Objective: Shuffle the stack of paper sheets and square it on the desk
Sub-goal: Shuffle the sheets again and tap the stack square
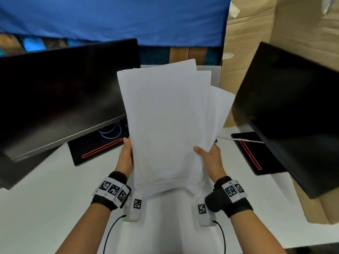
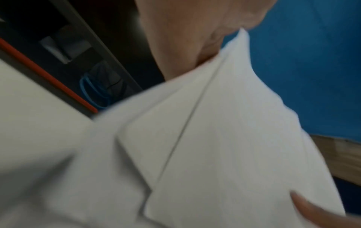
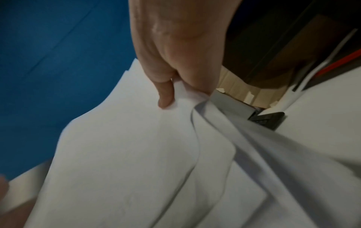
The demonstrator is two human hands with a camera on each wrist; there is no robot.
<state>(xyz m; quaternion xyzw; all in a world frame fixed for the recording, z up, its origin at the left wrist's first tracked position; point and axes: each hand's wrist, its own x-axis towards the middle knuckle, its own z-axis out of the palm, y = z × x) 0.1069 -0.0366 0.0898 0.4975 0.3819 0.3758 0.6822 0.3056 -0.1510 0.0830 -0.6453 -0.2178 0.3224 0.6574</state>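
Observation:
A loose stack of white paper sheets [image 1: 165,125] is held up above the white desk [image 1: 45,189], its top edges fanned out unevenly and its lower edge sagging. My left hand [image 1: 125,156] grips the stack's left edge; in the left wrist view the palm [image 2: 185,38] lies against the sheets [image 2: 215,138]. My right hand [image 1: 211,158] holds the right edge, thumb on the front sheet. The right wrist view shows that thumb [image 3: 165,92] pinching the curled sheets [image 3: 136,154]. The fingers behind the paper are hidden.
A dark monitor [image 1: 64,92] stands at the left and another monitor [image 1: 293,110] at the right, each on a black base with a red stripe [image 1: 101,149]. Cardboard boxes [image 1: 256,33] rise at the back right, a blue cloth [image 1: 110,19] behind.

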